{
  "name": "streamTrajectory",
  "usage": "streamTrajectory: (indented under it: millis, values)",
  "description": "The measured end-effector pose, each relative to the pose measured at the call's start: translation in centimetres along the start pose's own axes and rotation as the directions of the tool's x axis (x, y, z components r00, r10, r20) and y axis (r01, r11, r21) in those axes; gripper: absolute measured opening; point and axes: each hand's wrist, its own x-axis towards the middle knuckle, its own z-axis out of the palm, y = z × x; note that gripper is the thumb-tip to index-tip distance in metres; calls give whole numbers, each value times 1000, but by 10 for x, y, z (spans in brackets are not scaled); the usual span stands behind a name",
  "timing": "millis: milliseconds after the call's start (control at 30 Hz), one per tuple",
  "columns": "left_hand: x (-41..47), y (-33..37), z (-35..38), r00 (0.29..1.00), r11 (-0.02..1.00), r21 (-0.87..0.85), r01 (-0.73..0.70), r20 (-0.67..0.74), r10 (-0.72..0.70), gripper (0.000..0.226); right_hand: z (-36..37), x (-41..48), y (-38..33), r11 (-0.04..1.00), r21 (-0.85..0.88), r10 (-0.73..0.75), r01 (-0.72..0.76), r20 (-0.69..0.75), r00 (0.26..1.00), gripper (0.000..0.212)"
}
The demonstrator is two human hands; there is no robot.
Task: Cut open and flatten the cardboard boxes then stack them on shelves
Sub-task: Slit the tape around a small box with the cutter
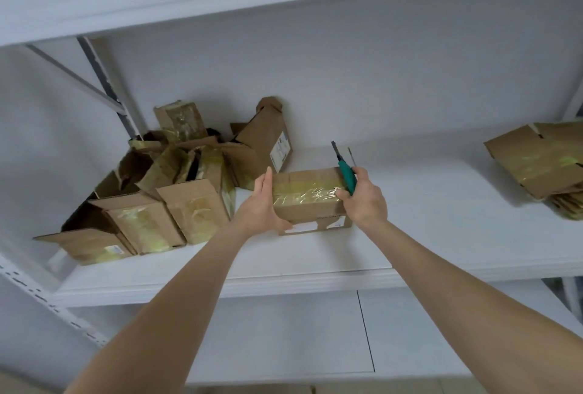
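The taped box (307, 196) sits on the white shelf (441, 204), between both hands. The left hand (262, 207) presses straight fingers against its side. The right hand (362, 201) has its fingers wrapped round a green cutter (345, 174).

Left hand (263, 204), right hand (362, 199) and forearms (176, 299) are bare.

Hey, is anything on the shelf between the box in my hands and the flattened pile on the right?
Nothing visible. Bare shelf lies between the taped box and the flattened pile; the other boxes sit to its left.
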Motion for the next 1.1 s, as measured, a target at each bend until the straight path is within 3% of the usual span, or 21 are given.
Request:
streamTrajectory:
  millis: [200, 333, 467, 600, 933, 1100]
  values:
    - [8, -4, -2, 999, 999, -34, -29, -17, 29, 130, -4, 2, 0, 997, -58, -45, 45, -3, 999, 44]
    - [11, -11, -7, 997, 997, 64, -49, -57, 53, 121, -10, 0, -5, 929, -257, -294, 265, -84, 952, 36]
    - [11, -16, -5, 997, 998, 32, -63, -49, 64, 121, -8, -11, -15, 769, -385, -490, 511, 159, 857, 45]
    - [12, -20, -6, 998, 995, -87, -56, -32, 53, 123, -7, -22, -24, 627, -545, -453, 556, 327, 830, 39]
    - [15, -23, -5, 1000, 991, -131, -18, 1, 18, 133, -13, -24, -61, 473, -632, -431, 614, 442, 786, 40]
    - [16, -23, -6, 999, 997, -70, -44, -9, 44, 123, -12, -26, -76, 405, -705, -377, 583, 452, 809, 54]
